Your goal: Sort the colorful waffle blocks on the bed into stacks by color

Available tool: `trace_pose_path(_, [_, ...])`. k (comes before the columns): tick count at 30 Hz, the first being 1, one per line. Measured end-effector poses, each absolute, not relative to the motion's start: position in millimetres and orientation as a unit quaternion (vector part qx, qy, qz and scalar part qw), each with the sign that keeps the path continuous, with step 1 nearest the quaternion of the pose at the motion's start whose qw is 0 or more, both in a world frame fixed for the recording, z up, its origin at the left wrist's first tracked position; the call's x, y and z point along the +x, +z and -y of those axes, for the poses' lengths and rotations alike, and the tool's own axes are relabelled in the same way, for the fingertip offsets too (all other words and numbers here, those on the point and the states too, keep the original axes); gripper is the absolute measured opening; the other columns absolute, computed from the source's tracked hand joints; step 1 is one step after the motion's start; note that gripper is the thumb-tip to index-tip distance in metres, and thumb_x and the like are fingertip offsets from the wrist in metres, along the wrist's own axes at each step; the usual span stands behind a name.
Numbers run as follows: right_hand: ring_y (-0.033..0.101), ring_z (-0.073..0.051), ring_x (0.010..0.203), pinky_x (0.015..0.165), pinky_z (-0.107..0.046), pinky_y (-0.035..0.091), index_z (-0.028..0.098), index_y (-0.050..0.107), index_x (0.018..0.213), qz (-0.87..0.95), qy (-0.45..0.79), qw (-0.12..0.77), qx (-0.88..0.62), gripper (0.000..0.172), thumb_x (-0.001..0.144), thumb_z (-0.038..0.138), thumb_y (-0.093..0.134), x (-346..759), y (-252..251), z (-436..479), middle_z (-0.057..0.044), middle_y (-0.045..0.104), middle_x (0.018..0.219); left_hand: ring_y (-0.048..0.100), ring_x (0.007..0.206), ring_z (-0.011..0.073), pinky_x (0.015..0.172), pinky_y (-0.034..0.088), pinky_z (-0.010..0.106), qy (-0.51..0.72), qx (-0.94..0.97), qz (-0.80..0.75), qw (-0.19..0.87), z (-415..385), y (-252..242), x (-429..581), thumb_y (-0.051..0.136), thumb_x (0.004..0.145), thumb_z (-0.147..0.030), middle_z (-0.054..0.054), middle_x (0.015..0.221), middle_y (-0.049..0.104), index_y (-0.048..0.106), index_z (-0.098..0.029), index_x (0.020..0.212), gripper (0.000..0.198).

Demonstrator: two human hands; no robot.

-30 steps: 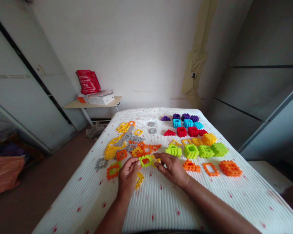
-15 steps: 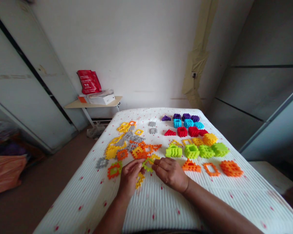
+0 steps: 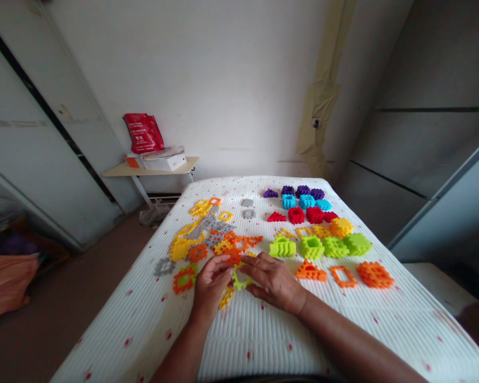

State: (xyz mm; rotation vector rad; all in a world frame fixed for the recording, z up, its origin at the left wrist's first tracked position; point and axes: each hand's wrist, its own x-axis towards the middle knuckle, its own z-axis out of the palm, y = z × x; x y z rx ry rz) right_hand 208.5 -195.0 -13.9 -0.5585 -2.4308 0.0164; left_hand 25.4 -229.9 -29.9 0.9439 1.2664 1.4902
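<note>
A person's left hand (image 3: 209, 284) and right hand (image 3: 274, 282) met over the near middle of a white ribbed bed cover (image 3: 263, 332), the fingers of both pinched narrowly on one lime-green plastic lattice piece (image 3: 238, 277). A flat yellow lattice piece (image 3: 224, 297) lay just beside the left hand. Farther left spread a loose heap of yellow, orange and grey pieces (image 3: 207, 234). To the right, sorted stacks ran from orange stacks (image 3: 375, 274) to purple stacks (image 3: 303, 191) at the far edge.

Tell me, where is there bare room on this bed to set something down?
Bare: the near strip of bed, both sides of the arms, below the orange row. Crowded: the loose pile beyond the left hand, the sorted rows.
</note>
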Motion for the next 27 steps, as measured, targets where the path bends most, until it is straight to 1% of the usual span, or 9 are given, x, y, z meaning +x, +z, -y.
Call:
trace_pose_path(4, [0.054,-0.021,0.098,0.083,-0.035,0.046,0.02,0.05,0.123,0.929,0.051,0.286,-0.23,0.046,0.079,0.024,0.062,208,-11,198,-0.009,0.06,0.12,0.056,0.054,0.0102,0.052,0.048,0.022,0.589,0.398,-0.521,0.473,232,-27,28,0.07,0.063,-0.03,-0.001,0.068,0.064,0.057,-0.016,0.098,0.04])
trace_pose_path(8, [0.054,-0.021,0.099,0.086,-0.035,0.043,0.021,0.048,0.126,0.931,0.082,0.275,-0.224,0.052,0.077,0.025,0.065,212,-2,201,-0.008,0.06,0.12,0.056,0.054,0.0104,0.053,0.047,0.022,0.596,0.416,-0.503,0.467,236,-27,29,0.071,0.063,-0.031,-0.001,0.068,0.064,0.057,-0.017,0.1,0.042])
trace_pose_path(12, [0.054,-0.021,0.102,0.087,-0.036,0.043,0.02,0.05,0.124,0.922,0.09,0.287,-0.244,0.051,0.077,0.026,0.067,243,20,195,-0.007,0.061,0.117,0.057,0.054,0.0111,0.055,0.048,0.024,0.611,0.432,-0.498,0.438,237,-27,27,0.069,0.067,-0.035,-0.003,0.064,0.062,0.057,-0.017,0.099,0.039])
trace_pose_path(16, [0.055,-0.022,0.1,0.086,-0.038,0.046,0.02,0.055,0.119,0.897,0.047,0.29,-0.331,0.046,0.075,0.022,0.067,301,46,173,-0.008,0.063,0.111,0.058,0.056,0.0118,0.057,0.05,0.024,0.62,0.426,-0.508,0.421,235,-30,21,0.07,0.065,-0.036,-0.002,0.063,0.062,0.059,-0.017,0.094,0.037])
trace_pose_path(20, [0.056,-0.025,0.1,0.087,-0.041,0.046,0.02,0.061,0.113,0.886,0.002,0.214,-0.411,0.048,0.066,0.014,0.07,347,54,149,-0.008,0.066,0.106,0.058,0.056,0.0116,0.056,0.05,0.023,0.611,0.429,-0.511,0.427,234,-32,21,0.071,0.063,-0.037,-0.001,0.064,0.063,0.061,-0.015,0.086,0.033])
trace_pose_path(24, [0.058,-0.025,0.101,0.088,-0.039,0.048,0.02,0.063,0.113,0.881,0.025,0.143,-0.45,0.051,0.063,0.012,0.071,360,49,138,-0.008,0.066,0.108,0.059,0.057,0.0119,0.055,0.051,0.023,0.612,0.431,-0.513,0.421,233,-34,21,0.072,0.062,-0.037,-0.001,0.064,0.063,0.062,-0.015,0.086,0.034])
trace_pose_path(27, [0.059,-0.025,0.102,0.089,-0.039,0.048,0.018,0.063,0.114,0.876,0.04,0.125,-0.464,0.052,0.062,0.012,0.071,360,45,136,-0.01,0.066,0.11,0.059,0.057,0.012,0.056,0.051,0.022,0.617,0.429,-0.515,0.412,231,-36,20,0.072,0.063,-0.037,0.0,0.064,0.064,0.062,-0.015,0.087,0.035])
